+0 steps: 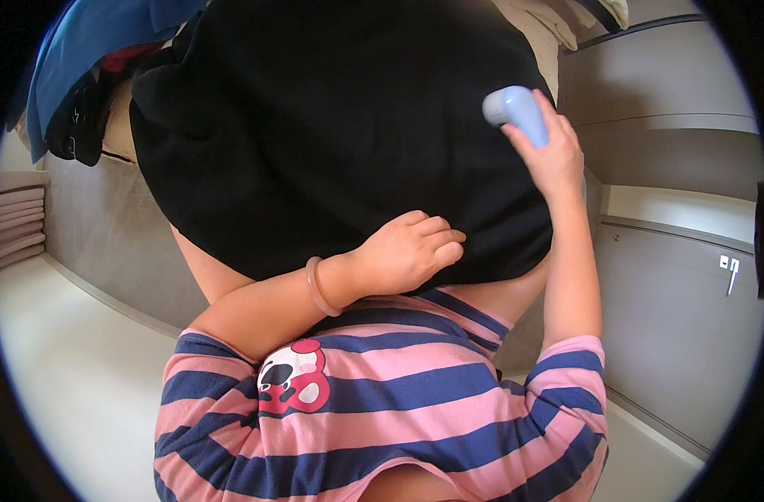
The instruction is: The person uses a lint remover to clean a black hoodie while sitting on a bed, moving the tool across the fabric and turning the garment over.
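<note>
Presently, the right hand (pixel 556 161) is closed around the handle of a light blue handheld device (pixel 526 115), which lies over the far right part of a black cloth (pixel 340 125). The device's rounded, pale head points left; whether it touches the fabric cannot be determined. The cloth is spread across the person's lap and extends to the far side.

The left hand (pixel 411 251) rests on the near edge of the cloth, near the middle, fingers curled loosely. Whether it pinches any fabric cannot be told from this angle. A pale pink bangle (pixel 314 286) encircles the left wrist. The two hands are well apart, the right being farther out.

Clothing observed: a pink and navy striped top (pixel 424 385). Surroundings: a blue garment (pixel 89 50) at far left, a stack of pinkish layers (pixel 18 217) at left, and a grey door (pixel 675 318) at right.
</note>
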The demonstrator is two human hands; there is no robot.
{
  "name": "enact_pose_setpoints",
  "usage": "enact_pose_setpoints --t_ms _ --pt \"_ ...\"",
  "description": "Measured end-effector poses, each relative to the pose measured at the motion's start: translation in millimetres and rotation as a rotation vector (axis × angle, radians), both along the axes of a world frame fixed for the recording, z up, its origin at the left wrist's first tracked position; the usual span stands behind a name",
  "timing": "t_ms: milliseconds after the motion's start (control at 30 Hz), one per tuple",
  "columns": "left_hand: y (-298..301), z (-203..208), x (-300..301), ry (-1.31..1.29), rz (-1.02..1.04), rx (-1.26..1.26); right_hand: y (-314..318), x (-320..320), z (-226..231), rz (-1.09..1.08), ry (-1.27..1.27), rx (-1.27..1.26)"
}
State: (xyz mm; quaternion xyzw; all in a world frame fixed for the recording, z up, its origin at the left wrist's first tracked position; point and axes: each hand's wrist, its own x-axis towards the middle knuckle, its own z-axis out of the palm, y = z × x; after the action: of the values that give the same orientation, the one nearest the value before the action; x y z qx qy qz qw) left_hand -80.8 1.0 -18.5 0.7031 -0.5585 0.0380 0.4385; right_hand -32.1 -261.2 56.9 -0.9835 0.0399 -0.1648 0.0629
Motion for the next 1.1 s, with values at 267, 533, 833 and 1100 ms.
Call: enact_pose_setpoints --t_ms 267,533,833,1100 --pt "-0.1 2.2 2.1 -0.048 0.162 0.004 22.4 -10.3 4.9 0.093 0.152 0.17" --pt "13.6 13.7 22.1 -0.02 0.505 0.303 -28.5 9.8 -8.5 -0.145 -0.032 -0.171" --pt "17.9 11.5 17.9 -0.189 0.335 0.306 49.7 -19.6 9.9 0.257 0.179 0.23" --pt "10.0 9.7 20.4 -0.141 0.37 0.35 -21.5 -2.9 -5.0 -0.162 0.02 -0.043"
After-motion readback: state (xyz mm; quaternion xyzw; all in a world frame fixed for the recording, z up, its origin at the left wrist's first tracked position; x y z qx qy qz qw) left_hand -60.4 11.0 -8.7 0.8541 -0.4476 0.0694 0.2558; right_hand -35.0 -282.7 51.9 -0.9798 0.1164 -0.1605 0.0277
